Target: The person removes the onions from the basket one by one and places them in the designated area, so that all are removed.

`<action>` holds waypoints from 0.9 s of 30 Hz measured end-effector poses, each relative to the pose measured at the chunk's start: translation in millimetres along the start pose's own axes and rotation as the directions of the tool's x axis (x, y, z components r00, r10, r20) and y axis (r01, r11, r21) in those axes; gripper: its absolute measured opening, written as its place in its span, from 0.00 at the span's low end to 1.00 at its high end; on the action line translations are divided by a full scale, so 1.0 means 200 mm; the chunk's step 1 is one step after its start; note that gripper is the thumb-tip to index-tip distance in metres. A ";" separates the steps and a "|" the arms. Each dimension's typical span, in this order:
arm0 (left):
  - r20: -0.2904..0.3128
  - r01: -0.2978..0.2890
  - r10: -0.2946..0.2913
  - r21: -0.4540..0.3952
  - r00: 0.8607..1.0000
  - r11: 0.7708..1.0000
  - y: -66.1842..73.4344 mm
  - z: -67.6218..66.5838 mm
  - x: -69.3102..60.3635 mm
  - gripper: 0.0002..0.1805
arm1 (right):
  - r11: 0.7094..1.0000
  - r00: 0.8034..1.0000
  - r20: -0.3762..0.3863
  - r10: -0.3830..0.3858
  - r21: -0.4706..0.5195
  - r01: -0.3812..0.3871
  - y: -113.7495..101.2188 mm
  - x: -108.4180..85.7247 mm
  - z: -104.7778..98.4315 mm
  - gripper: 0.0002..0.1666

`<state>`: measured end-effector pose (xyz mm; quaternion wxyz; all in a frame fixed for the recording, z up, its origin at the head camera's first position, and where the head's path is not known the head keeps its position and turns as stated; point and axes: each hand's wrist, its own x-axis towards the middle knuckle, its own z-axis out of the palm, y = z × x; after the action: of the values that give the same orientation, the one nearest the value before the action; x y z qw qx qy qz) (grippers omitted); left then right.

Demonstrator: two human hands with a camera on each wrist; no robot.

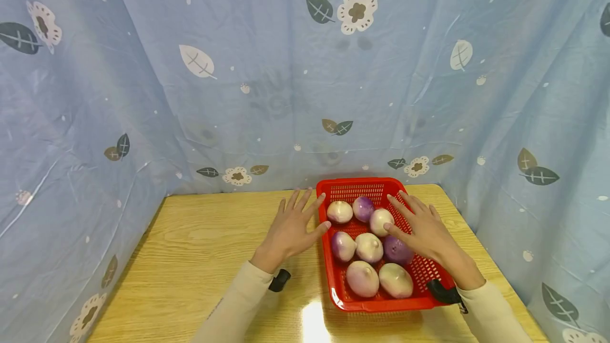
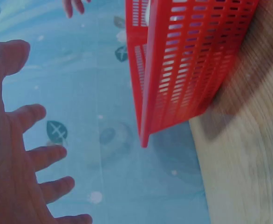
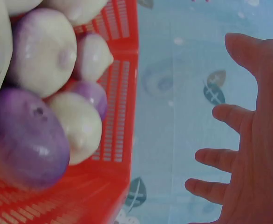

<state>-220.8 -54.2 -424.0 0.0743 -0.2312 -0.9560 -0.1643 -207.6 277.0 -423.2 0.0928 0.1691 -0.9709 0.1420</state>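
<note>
A red plastic basket (image 1: 333, 300) with slotted walls holds several purple-and-white turnips (image 1: 369, 247). One of them, a mostly purple turnip (image 3: 27, 137), lies near the basket's right side. My left hand (image 1: 290, 226) hovers beside the left rim with its fingers spread, holding nothing. Over the right side of the basket, my right hand (image 1: 424, 232) is raised, its fingers apart and straight. In the right wrist view that hand (image 3: 248, 130) is apart from the turnips, and in the left wrist view the left hand (image 2: 20, 154) is apart from the basket wall.
The basket stands on the right part of a wood-grain table (image 1: 205, 258). A blue curtain (image 1: 267, 94) with leaf and flower prints hangs behind the table and along both sides. Black straps with camera mounts (image 1: 280, 280) sit at the wrists.
</note>
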 end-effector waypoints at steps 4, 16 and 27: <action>0.003 -0.022 0.022 -0.008 1.000 1.000 0.02 0.02 0.01 0.38 | 0.999 1.000 -0.015 0.009 0.031 -0.008 0.04 -0.03 -0.02 0.43; 0.009 -0.077 0.078 -0.081 0.997 0.994 0.10 0.04 0.02 0.37 | 0.992 0.999 -0.024 0.042 0.122 -0.039 0.17 -0.15 -0.04 0.42; -0.019 -0.136 0.135 -0.084 0.991 0.987 0.13 0.05 0.04 0.34 | 0.970 0.999 0.003 0.036 0.240 -0.036 0.28 -0.23 -0.02 0.40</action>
<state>-215.6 -24.8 -424.7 0.0816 -0.2975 -0.9298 -0.2009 -184.2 343.3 -442.8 0.0697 0.1614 -0.9495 0.2600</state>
